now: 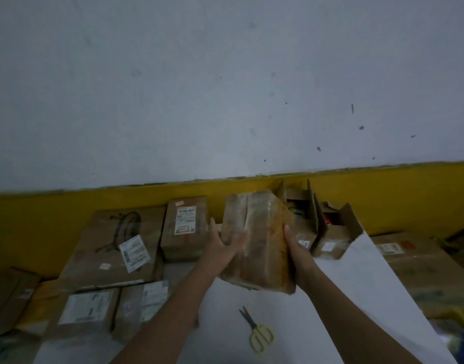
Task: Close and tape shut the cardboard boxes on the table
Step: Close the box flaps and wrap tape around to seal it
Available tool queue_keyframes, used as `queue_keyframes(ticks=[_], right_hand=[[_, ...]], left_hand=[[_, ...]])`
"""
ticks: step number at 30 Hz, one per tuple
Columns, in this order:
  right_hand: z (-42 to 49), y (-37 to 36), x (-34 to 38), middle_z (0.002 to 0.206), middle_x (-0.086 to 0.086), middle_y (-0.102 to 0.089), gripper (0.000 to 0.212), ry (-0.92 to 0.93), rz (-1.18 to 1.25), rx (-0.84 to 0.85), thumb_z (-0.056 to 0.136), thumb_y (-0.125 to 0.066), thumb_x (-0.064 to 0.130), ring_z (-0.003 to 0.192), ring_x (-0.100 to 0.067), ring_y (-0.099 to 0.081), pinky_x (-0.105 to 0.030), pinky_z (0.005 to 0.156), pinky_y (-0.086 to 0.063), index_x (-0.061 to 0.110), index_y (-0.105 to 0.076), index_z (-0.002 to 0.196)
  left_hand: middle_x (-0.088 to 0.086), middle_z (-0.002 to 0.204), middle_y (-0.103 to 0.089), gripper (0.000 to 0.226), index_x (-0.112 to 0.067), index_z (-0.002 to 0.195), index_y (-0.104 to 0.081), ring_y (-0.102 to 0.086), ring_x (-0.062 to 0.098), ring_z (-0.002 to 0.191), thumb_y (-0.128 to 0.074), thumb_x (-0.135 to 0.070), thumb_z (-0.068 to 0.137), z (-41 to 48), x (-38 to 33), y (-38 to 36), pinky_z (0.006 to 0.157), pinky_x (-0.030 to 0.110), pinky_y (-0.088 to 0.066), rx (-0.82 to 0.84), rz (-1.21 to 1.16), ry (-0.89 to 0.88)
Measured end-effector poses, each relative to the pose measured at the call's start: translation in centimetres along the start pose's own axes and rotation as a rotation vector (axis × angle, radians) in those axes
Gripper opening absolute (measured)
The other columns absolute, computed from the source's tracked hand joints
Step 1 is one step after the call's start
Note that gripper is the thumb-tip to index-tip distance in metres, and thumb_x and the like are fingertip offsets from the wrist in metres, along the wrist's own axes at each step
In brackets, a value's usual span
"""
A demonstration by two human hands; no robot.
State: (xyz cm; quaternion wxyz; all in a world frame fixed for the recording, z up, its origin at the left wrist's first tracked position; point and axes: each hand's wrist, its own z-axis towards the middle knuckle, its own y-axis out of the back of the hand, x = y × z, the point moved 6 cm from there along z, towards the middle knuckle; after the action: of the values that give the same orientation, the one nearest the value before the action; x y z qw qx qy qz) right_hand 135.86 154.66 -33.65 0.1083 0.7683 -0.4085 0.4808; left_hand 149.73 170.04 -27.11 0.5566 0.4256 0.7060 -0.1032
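Grey-white painted wall (225,74), scuffed and spotted, fills the upper half, with a yellow painted band (68,206) along its base. The white smooth table top (356,285) runs near to right; its near edge is cut off.

Large flat brown cardboard box (107,245) at left has a dark line drawing and a tilted white label. Behind it, centre-left, is a small sealed brown box with a white label (183,227). Two more labelled brown boxes (89,311) sit near left, blurred, text unreadable.

Brown cardboard box wrapped in glossy clear tape (259,240) is in the centre, tilted, lifted off the table between both hands, its surface wrinkled and shiny. Left hand (223,245) presses fairly straight fingers on its left face, thumb sticking up clear. Right hand (296,248) grips the right edge, thumb on the near face, fingers hidden behind.

Two open brown boxes with upright flaps (335,232) stand far right, partly hidden by the held box; their contents are unclear.

Yellow-handled scissors (257,332) lie shut on the white top, near centre.
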Motion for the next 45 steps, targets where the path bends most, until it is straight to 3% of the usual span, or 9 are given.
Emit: queue_keyframes(ticks=[11, 18, 25, 29, 33, 36, 40, 42, 45], right_hand=[[-1.5, -0.7, 3.6, 0.107, -0.002, -0.072, 0.084, 0.197, -0.22, -0.209, 0.064, -0.059, 0.083, 0.097, -0.023, -0.07, -0.048, 0.091, -0.056, 0.021, -0.061, 0.121], [-1.3, -1.6, 4.9, 0.136, -0.007, -0.052, 0.113, 0.053, -0.359, 0.086, 0.059, -0.053, 0.093, 0.123, -0.032, -0.052, -0.052, 0.105, -0.044, 0.035, -0.026, 0.152], [-1.7, -2.7, 6.1, 0.126, -0.012, -0.06, 0.11, 0.065, -0.279, 0.137, 0.057, -0.057, 0.091, 0.114, -0.033, -0.059, -0.051, 0.099, -0.049, 0.026, -0.042, 0.144], [-1.9, -3.6, 6.4, 0.139, -0.01, -0.052, 0.104, 0.072, -0.281, 0.173, 0.063, -0.06, 0.086, 0.127, -0.035, -0.049, -0.057, 0.11, -0.038, 0.032, -0.036, 0.148], [-2.1, -4.9, 5.9, 0.151, -0.006, -0.041, 0.108, 0.087, -0.278, 0.202, 0.062, -0.055, 0.092, 0.138, -0.032, -0.039, -0.058, 0.112, -0.035, 0.038, -0.029, 0.151], [-3.1, -5.7, 5.4, 0.15, -0.002, -0.043, 0.095, 0.097, -0.241, 0.242, 0.071, -0.044, 0.091, 0.138, -0.027, -0.039, -0.053, 0.112, -0.034, 0.037, -0.035, 0.148], [-4.2, -5.7, 5.3, 0.147, 0.01, -0.045, 0.109, 0.197, -0.472, 0.31, 0.069, -0.071, 0.073, 0.131, -0.016, -0.049, -0.044, 0.097, -0.049, 0.04, -0.011, 0.153], [-4.7, -6.1, 5.5, 0.128, 0.015, -0.059, 0.098, 0.354, -0.588, 0.253, 0.071, -0.081, 0.055, 0.113, -0.008, -0.062, -0.033, 0.082, -0.058, 0.037, -0.023, 0.148], [-5.0, -6.3, 5.8, 0.113, 0.019, -0.064, 0.065, 0.528, -0.681, 0.073, 0.079, -0.077, 0.048, 0.107, -0.003, -0.063, -0.027, 0.087, -0.057, 0.038, -0.043, 0.133]], left_hand=[[-0.005, 0.132, -0.058, 0.099, -0.032, 0.139, -0.037, -0.057, 0.016, 0.115, -0.086, -0.056, 0.057, -1.2, -1.3, 1.0, 0.099, 0.043, -0.049, -0.059, -0.199, -0.055], [-0.007, 0.141, -0.048, 0.099, -0.028, 0.148, -0.027, -0.05, 0.019, 0.125, -0.079, -0.054, 0.069, -2.0, -1.7, 0.7, 0.1, 0.042, -0.044, -0.084, -0.123, -0.115], [-0.015, 0.095, -0.063, 0.032, -0.035, 0.107, -0.052, -0.059, 0.001, 0.083, -0.073, -0.041, 0.083, -2.2, -2.4, 1.0, 0.064, 0.021, -0.045, -0.065, -0.262, -0.066], [-0.018, 0.108, -0.058, 0.05, -0.032, 0.122, -0.05, -0.056, 0.003, 0.096, -0.075, -0.045, 0.08, -2.3, -1.7, 1.4, 0.083, 0.025, -0.046, -0.12, -0.262, -0.099], [-0.01, 0.139, -0.054, 0.108, -0.037, 0.141, -0.04, -0.053, 0.016, 0.126, -0.074, -0.083, 0.05, -1.9, -0.9, 2.6, 0.106, 0.046, -0.044, -0.173, -0.145, -0.113], [-0.007, 0.13, -0.061, 0.108, -0.039, 0.137, -0.04, -0.064, 0.017, 0.112, -0.077, -0.082, 0.045, -0.8, -0.7, 3.4, 0.093, 0.045, -0.055, -0.132, -0.103, -0.124], [-0.009, 0.121, -0.059, 0.075, -0.035, 0.126, -0.039, -0.062, 0.014, 0.109, -0.087, -0.04, 0.068, -1.8, -2.2, 3.7, 0.09, 0.043, -0.055, -0.079, -0.015, -0.199], [-0.009, 0.123, -0.056, 0.073, -0.038, 0.123, -0.034, -0.058, 0.013, 0.112, -0.086, -0.033, 0.072, -1.9, -2.2, 3.4, 0.092, 0.036, -0.052, -0.059, 0.044, -0.254], [-0.01, 0.125, -0.055, 0.075, -0.049, 0.122, -0.026, -0.057, 0.012, 0.113, -0.083, -0.042, 0.073, -2.0, -2.2, 3.0, 0.097, 0.041, -0.051, -0.059, 0.113, -0.304]])
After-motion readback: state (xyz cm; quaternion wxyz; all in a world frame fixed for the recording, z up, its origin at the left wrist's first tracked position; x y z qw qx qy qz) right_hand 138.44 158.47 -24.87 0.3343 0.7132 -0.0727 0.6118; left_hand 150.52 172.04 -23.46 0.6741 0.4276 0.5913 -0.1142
